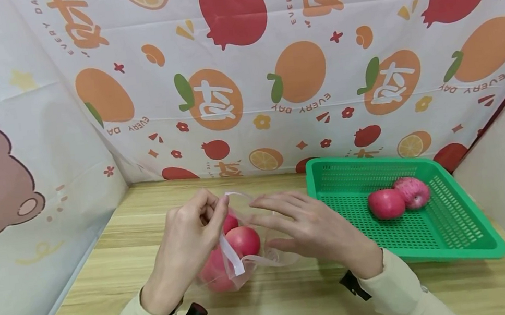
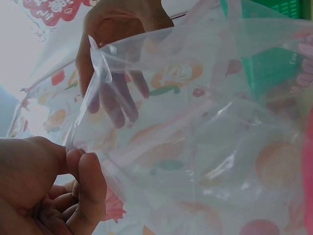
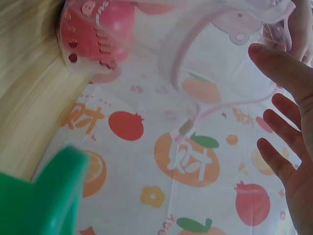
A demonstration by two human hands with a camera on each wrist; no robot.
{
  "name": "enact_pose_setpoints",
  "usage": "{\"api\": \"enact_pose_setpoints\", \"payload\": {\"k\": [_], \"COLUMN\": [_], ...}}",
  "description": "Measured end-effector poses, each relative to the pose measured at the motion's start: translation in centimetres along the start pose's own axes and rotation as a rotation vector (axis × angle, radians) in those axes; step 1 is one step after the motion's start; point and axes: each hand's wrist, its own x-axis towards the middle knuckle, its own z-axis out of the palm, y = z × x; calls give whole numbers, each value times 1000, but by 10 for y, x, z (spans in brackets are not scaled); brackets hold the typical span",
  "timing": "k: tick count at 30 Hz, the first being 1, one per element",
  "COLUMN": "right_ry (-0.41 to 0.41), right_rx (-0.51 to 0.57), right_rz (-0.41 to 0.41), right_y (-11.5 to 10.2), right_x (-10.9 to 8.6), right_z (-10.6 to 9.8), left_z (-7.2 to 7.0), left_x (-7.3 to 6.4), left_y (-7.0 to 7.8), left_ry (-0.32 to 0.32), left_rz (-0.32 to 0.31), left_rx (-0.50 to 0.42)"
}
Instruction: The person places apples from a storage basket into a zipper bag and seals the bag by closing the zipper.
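A clear plastic bag (image 2: 220,161) with a pale strip along its mouth stands on the table, with several red apples (image 1: 244,240) inside. My left hand (image 1: 192,241) pinches the bag's edge between thumb and forefinger, as the left wrist view shows close up. Across the mouth, my right hand (image 1: 305,224) reaches in from the right, fingers spread and extended. In the right wrist view, the right hand's thumb (image 3: 274,66) overlaps the bag's rim, and a pink-white handle strap (image 3: 234,105) hangs in a loop below.
To the right stands a green plastic basket (image 1: 463,256) holding a red apple (image 1: 386,204) and a streaked apple (image 1: 412,192). The wooden table (image 1: 137,255) ends at a fruit-printed cloth (image 1: 253,89) behind and a pale cloth with a bear on the left.
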Motion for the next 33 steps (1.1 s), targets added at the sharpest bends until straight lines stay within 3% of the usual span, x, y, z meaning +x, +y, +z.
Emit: {"api": "enact_pose_setpoints", "payload": {"k": [18, 25, 33], "right_ry": [16, 60, 47], "right_rx": [3, -6, -10], "right_rz": [141, 174, 257], "right_y": [31, 44, 58], "right_x": [-23, -32, -44], "right_z": [-34, -38, -43], "left_z": [0, 0, 0], "left_x": [2, 2, 3], "left_y": [0, 0, 2], "left_ry": [13, 10, 19], "left_rz": [-8, -7, 4], "left_rx": [7, 12, 13]}}
